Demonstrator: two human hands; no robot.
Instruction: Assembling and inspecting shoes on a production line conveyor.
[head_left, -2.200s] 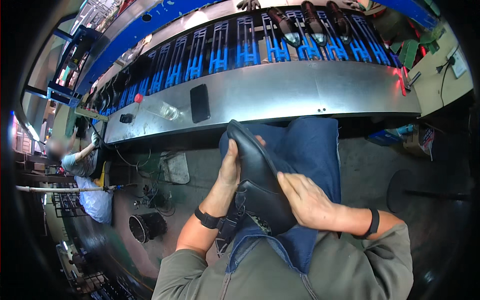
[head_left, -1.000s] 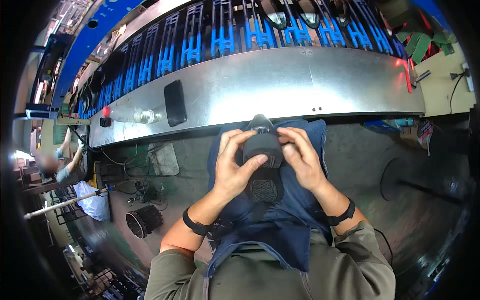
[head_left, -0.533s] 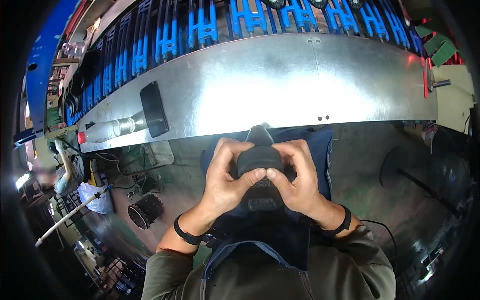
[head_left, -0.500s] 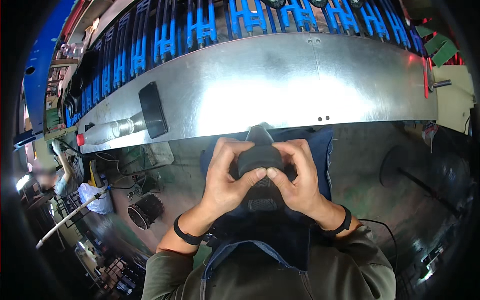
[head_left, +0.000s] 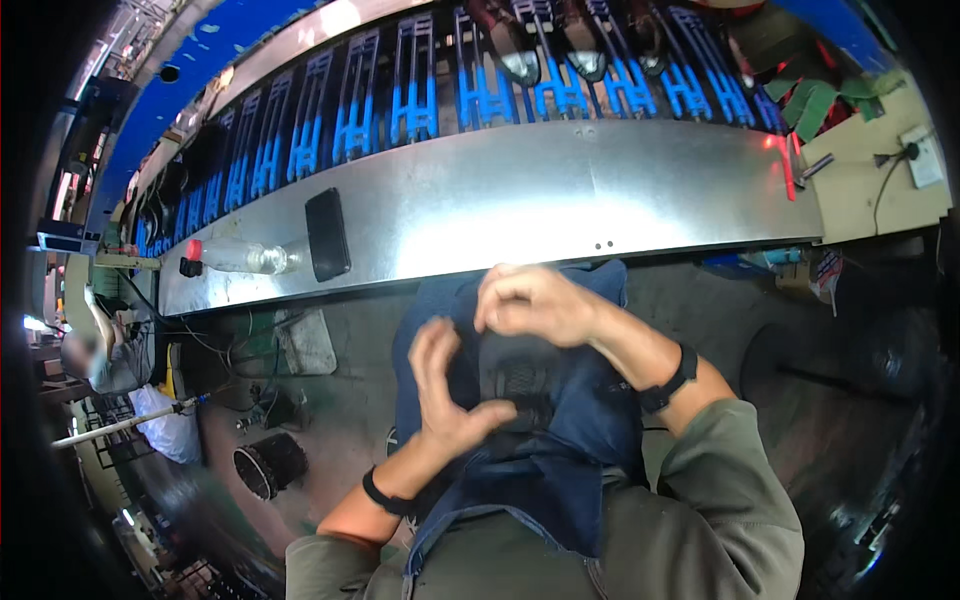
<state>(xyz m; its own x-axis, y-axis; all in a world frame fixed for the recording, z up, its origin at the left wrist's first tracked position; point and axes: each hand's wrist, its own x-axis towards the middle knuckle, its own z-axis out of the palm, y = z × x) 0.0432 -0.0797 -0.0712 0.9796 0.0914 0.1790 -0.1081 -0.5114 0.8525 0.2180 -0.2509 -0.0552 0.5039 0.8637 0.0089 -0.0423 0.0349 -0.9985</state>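
Observation:
A dark, rounded piece with a textured mesh patch (head_left: 518, 378), shoe-like but blurred, sits over my lap between my hands. My left hand (head_left: 442, 395) is open on its near left side, thumb and fingers spread apart. Over its far end, my right hand (head_left: 540, 305) has its fingers curled in; whatever they hold, if anything, is hidden. A blue denim apron (head_left: 590, 400) lies beneath both hands. Each wrist wears a dark band.
In front runs a metal bench (head_left: 480, 190) with a clear bottle (head_left: 240, 257) and a black phone (head_left: 328, 235). Behind it stand blue racks (head_left: 415, 100) and several dark shoes (head_left: 515, 60). A black bucket (head_left: 270, 465) stands on the floor; another person (head_left: 120, 365) is at far left.
Both hands held the dark piece with thumbs together. Now they have separated: the left has spread open nearer me, and the right has moved over the far end. The view has shifted too.

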